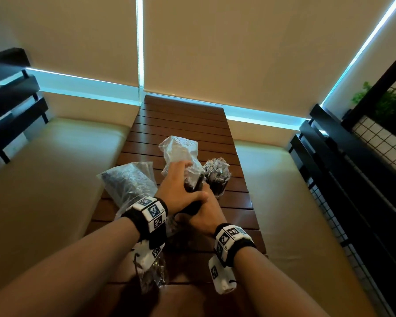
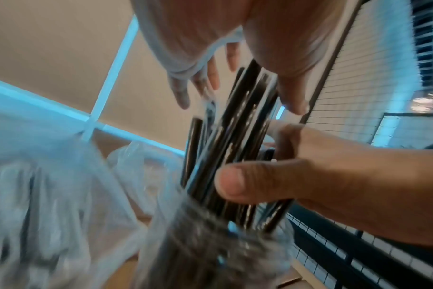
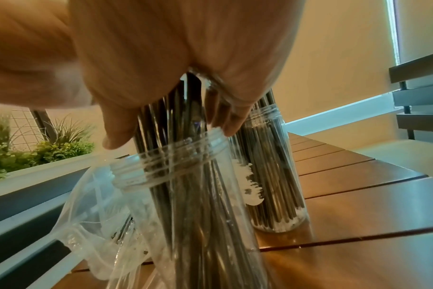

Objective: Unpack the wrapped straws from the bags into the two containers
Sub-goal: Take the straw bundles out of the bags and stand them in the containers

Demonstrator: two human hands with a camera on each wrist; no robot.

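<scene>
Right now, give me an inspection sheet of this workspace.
Surface: slatted wooden table.
Job's things: straw bundle standing in the near jar; far jar full; bag of straws at left.
Clutter: crumpled clear bag at the near edge.
Hands: left hand grips the pale bag round the straw tops; right hand grips the bundle.
Cables: nothing seen.
Surroundings: cushioned benches, blinds, plants.

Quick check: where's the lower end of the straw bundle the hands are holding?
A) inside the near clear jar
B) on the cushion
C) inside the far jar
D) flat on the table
A: in the right wrist view the straws run down through the threaded mouth of the near jar, with the right hand gripping them above; the far jar stands behind.
</scene>
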